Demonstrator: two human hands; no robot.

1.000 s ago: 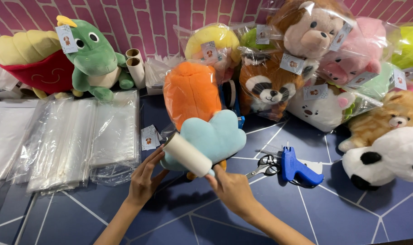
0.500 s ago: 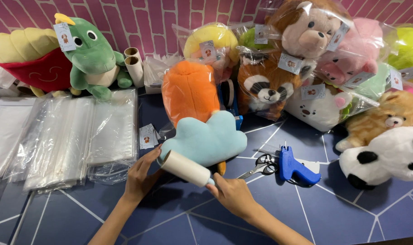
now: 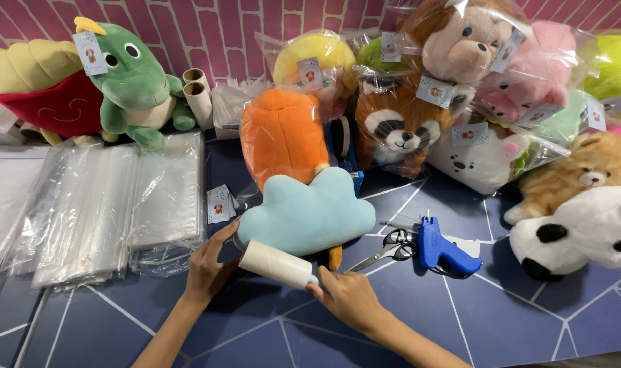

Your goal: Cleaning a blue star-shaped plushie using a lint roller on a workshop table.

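Gripping lint roller (image 3: 276,264) against cloud plush (image 3: 304,215)

Cloud plush (image 3: 310,215) sat frame centre, lint roller (image 3: 278,264) touching its lower edge; scissors (image 3: 385,247) and tagging gun (image 3: 441,249) just right; plastic bags (image 3: 99,201) lay left; bagged plush toys (image 3: 460,88) filled upper right

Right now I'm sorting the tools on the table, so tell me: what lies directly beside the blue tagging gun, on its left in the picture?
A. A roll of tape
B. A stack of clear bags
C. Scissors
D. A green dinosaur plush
C: the scissors lie against the blue tagging gun, their black handles next to it.
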